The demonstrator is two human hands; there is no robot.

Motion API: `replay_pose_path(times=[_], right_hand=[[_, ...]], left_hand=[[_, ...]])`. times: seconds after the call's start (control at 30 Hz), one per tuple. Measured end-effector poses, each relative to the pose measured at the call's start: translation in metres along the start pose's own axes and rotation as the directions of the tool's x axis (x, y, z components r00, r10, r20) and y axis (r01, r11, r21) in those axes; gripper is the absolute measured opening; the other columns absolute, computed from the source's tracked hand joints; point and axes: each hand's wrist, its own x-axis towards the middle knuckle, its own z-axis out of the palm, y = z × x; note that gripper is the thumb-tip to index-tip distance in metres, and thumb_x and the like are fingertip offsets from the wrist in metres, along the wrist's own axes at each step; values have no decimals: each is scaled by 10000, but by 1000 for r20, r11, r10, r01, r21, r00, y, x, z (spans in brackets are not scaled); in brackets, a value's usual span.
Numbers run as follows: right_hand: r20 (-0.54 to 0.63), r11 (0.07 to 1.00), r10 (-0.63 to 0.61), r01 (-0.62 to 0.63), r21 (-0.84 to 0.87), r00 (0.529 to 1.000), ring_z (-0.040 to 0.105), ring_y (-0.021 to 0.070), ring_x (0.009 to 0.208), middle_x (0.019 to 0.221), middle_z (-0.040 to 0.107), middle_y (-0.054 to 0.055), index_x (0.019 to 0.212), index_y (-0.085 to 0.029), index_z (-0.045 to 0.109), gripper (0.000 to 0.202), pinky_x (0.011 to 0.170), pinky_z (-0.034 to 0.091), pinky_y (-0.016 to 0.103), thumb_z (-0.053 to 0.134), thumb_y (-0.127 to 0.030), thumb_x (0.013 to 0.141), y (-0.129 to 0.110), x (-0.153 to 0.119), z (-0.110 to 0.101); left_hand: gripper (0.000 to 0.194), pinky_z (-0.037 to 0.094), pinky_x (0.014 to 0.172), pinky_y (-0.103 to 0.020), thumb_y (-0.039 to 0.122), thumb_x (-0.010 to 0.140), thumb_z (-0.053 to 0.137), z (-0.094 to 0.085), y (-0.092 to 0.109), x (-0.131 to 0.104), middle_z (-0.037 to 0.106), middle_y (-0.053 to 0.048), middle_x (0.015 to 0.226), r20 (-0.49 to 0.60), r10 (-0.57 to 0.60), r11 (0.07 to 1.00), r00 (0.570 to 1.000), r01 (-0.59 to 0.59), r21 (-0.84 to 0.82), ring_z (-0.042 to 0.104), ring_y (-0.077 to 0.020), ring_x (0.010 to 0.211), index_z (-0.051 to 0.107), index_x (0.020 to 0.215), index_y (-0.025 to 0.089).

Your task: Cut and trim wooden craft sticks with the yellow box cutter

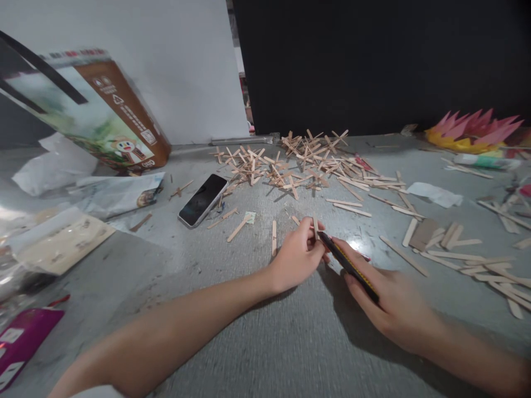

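My left hand [296, 254] is closed in a pinch on one wooden stick [315, 226], lower end hidden; my right hand [388, 298] grips one cutter [350, 268], tip at that stick, above the surface [249, 342]. Left to right: one bag [99, 113], recycling mark visible, small lettering illegible; one phone [203, 200]; heaped sticks [305, 152], too overlapped to count.

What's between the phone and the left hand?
Head view, from phone toward left hand: thin wood pieces, a stick with a small paper scrap at its far end, then another stick nearest the hand.
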Motion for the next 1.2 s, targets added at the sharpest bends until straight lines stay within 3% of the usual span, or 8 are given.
replay_pose_path(times=[0.5, 0.67, 1.0, 1.2], right_hand=[[-12, 1000, -15, 15, 22, 1000, 799, 185, 681, 1083, 860, 100, 1740, -248, 307, 638, 624, 581, 258, 423, -298, 1115, -1, 0, 0], [-37, 1000, -23, 23, 1, 999, 785, 178, 643, 987, 862, 67, 1733, -259, 324, 632, 576, 557, 240, 436, -292, 1112, -1, 0, 0], [-51, 994, -32, 37, 101, 998, 839, 177, 910, 1393, 780, 91, 1729, -306, 323, 628, 772, 652, 272, 439, -265, 1113, -1, 0, -1], [-45, 991, -24, 30, 129, 999, 834, 165, 865, 1331, 808, 83, 1725, -311, 333, 620, 779, 655, 268, 446, -269, 1117, -1, 0, -2]], left_hand=[[120, 564, 718, -287, 139, 998, 551, -1, -4, 0, 666, -7, 884, 5, 20, 1000, 1000, -20, -2, 700, -132, 712, 513, 1095, 198], [146, 570, 727, -295, 114, 994, 530, 0, -2, 0, 665, -3, 875, -4, -1, 1000, 1000, 1, -6, 710, -137, 710, 513, 1115, 196], [169, 567, 715, -290, 86, 981, 519, -1, -2, 1, 645, 6, 852, -14, 3, 999, 1000, -4, -49, 687, -125, 686, 513, 1115, 189], [161, 575, 714, -308, 105, 978, 533, -1, -2, 1, 645, 5, 858, -14, 0, 998, 1000, -1, -60, 693, -132, 681, 513, 1114, 190]])
